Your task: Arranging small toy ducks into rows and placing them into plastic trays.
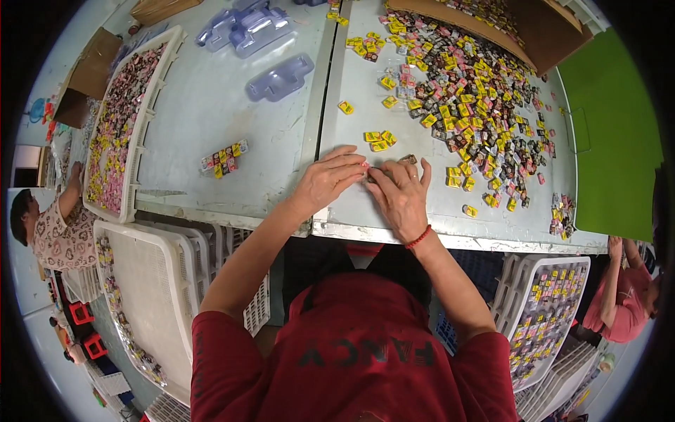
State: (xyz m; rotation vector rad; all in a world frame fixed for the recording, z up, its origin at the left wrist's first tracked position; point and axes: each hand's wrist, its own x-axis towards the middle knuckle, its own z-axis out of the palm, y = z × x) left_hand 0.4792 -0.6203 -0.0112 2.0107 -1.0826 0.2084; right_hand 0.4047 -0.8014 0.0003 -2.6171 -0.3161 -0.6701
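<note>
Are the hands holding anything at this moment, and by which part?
Both hands, left hand and right hand, press fingertips onto a few small wrapped pieces lying on the metal table. The fingers cover them, so a lifted grip cannot be told.

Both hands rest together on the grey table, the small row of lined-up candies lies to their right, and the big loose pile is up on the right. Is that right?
Not quite. The head view shows the small row of candies to the left of the left hand and right hand, not the right. The rest holds: both hands rest together on the grey table, big pile upper right.
</note>
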